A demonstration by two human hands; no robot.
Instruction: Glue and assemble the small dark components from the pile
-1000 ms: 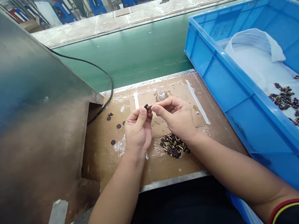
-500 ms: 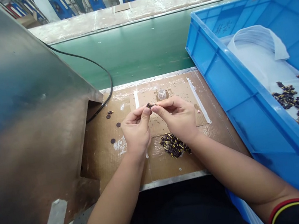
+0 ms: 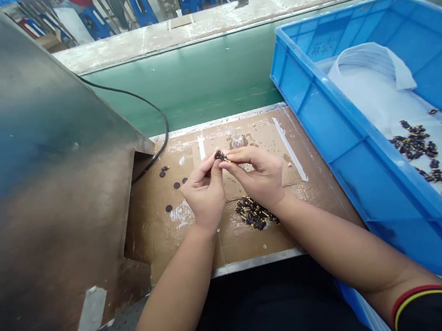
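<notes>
Since the earlier frame the small dark piece [image 3: 218, 156] has been turning between the fingertips and is now showing more of its round end and yellow part. Both hands are grasping it above the bench [image 3: 238, 246]: the left hand [image 3: 205, 193] is pinching the dark end, the right hand [image 3: 259, 173] the yellow-tipped one. If either pinch is slackening, so small a piece could be slipping and perhaps mixing into the pile [image 3: 254, 213] lying at five o'clock from it. The hands are angling inward, thumbs nearest the wearer, forearms reaching from seven and four o'clock.
</notes>
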